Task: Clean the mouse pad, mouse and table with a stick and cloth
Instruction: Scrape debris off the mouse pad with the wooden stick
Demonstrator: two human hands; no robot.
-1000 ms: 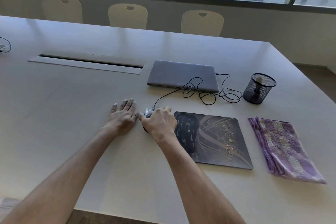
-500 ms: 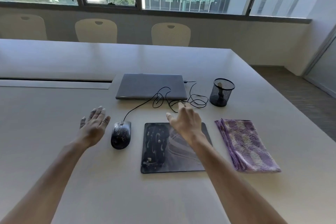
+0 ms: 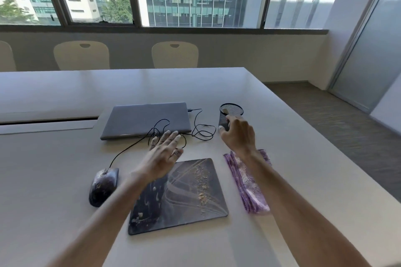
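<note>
Head view: the right hand point(image 3: 238, 134) reaches to the mesh cup point(image 3: 231, 117) near the table point(image 3: 65, 97)'s right edge; its curled fingers hide whether it grips anything, and the stick point(image 3: 225, 111) shows only as a pale tip inside. The left hand point(image 3: 163, 154) hovers open, fingers spread, over the cable point(image 3: 128, 147). The crumb-strewn mouse pad point(image 3: 191, 191) lies toward the near edge, with the mouse point(image 3: 103, 186) left of it and the cloth point(image 3: 245, 182), partly under the right forearm, on its right.

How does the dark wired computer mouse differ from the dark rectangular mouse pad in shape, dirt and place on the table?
The dark wired computer mouse is rounded and raised; the dark rectangular mouse pad lies flat and covers more of the table. The mouse carries a cable running toward the closed grey laptop; the pad has none. The pad shows tan crumbs and pale smears; the mouse shows fainter specks. The mouse sits left of the pad. Both are dark, soiled and untouched by either hand.
</note>
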